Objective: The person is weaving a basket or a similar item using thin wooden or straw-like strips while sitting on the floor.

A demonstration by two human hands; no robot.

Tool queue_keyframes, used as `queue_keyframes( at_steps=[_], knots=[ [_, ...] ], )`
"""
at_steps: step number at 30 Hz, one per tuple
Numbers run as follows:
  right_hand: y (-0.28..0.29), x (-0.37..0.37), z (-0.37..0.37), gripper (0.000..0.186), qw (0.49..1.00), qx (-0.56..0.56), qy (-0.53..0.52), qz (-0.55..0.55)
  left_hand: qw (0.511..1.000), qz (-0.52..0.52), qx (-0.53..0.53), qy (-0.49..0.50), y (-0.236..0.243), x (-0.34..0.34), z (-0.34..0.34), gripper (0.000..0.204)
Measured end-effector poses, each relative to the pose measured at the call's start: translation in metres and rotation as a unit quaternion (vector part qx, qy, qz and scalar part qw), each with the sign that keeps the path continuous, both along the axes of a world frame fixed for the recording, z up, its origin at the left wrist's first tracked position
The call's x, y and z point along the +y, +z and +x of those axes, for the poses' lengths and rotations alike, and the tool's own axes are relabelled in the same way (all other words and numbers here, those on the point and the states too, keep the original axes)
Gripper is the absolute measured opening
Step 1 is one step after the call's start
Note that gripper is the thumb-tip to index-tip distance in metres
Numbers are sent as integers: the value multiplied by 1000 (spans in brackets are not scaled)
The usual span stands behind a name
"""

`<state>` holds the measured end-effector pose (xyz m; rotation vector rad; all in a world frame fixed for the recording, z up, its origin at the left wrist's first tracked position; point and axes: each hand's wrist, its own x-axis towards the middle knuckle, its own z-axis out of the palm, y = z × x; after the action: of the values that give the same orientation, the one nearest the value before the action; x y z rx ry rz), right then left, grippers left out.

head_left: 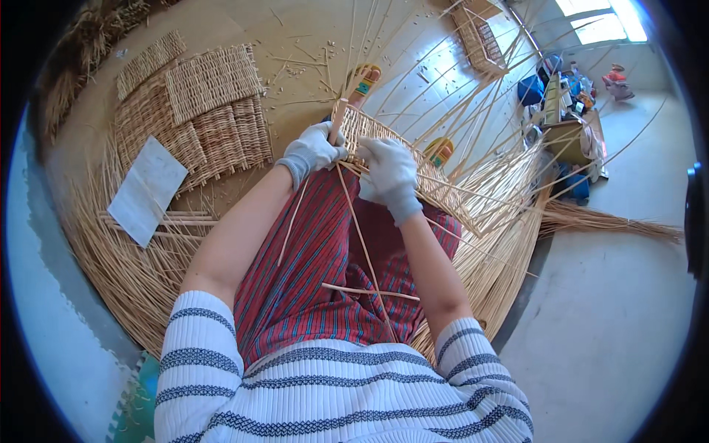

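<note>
Across my lap lies a partly woven wicker panel (440, 190), with long loose canes fanning out from its far side. My left hand (313, 150), in a white glove, is closed around the panel's left end, next to a thick upright stick (338, 122). Gloved in white too, my right hand (392, 170) has its fingers curled in at the near edge, close beside the left. A strand end seems to be pinched there, but the fingers hide most of it. One long thin strand (362, 240) trails down from between my hands over the red striped cloth (295, 295).
Finished woven panels (214, 85) are stacked at the left, with a pale flat sheet (148, 190) nearby. Bundles of long canes (509, 221) lie on both sides of me. A long wicker basket (476, 37) stands ahead; a cluttered low cabinet (565, 140) is farther right.
</note>
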<state>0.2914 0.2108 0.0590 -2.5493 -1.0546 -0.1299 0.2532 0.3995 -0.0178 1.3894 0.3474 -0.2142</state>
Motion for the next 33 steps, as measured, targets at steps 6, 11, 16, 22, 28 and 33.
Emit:
queue_keyframes(
  at_steps=[6,11,16,22,28,33],
  knots=[
    [0,12,-4,19,985,63,-89,-131,998,64,12,-3,2,-3,-3,28],
    [-4,6,-6,25,996,75,-51,6,988,133,-49,56,-7,-17,-9,36],
    [7,-8,-14,27,993,-20,-69,91,981,158,-54,100,0,-28,-14,53],
    [0,-95,-3,25,967,-166,-193,-4,981,144,-70,114,10,-31,-18,48],
    [26,-93,-49,24,976,-16,-143,-164,977,153,-63,132,14,-33,-16,46],
    [47,-59,-89,21,952,-46,-171,-251,975,167,-60,133,0,-32,-13,46]
  ],
)
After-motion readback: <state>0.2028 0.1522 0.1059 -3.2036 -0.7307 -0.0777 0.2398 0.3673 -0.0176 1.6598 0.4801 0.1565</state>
